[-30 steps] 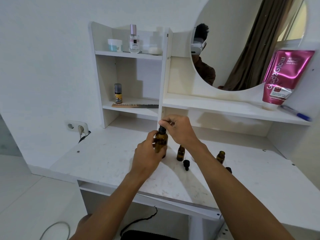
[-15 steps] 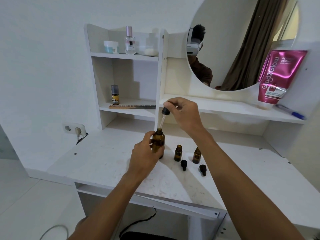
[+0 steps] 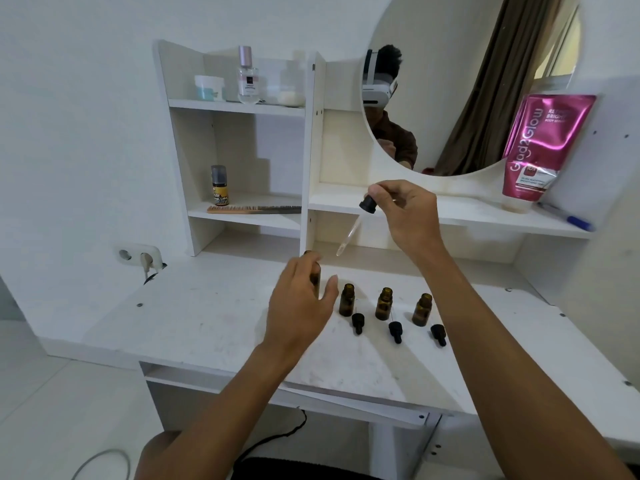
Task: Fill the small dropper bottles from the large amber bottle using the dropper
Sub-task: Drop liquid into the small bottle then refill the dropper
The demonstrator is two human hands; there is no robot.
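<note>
pinching the dropper (image 3: 367, 205) by its bulb in the right hand (image 3: 410, 218), tip tilted above and right of the large amber bottle (image 3: 316, 276). half hiding that bottle with a loose, open left hand (image 3: 298, 308), maybe touching. could drip short of the small bottles (image 3: 384, 304) to its right, or tip one.

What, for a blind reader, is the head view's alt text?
A right hand pinches a dropper above a white desk; the left hand partly hides the large amber bottle. Three small open bottles stand beside it, caps in front.
</note>
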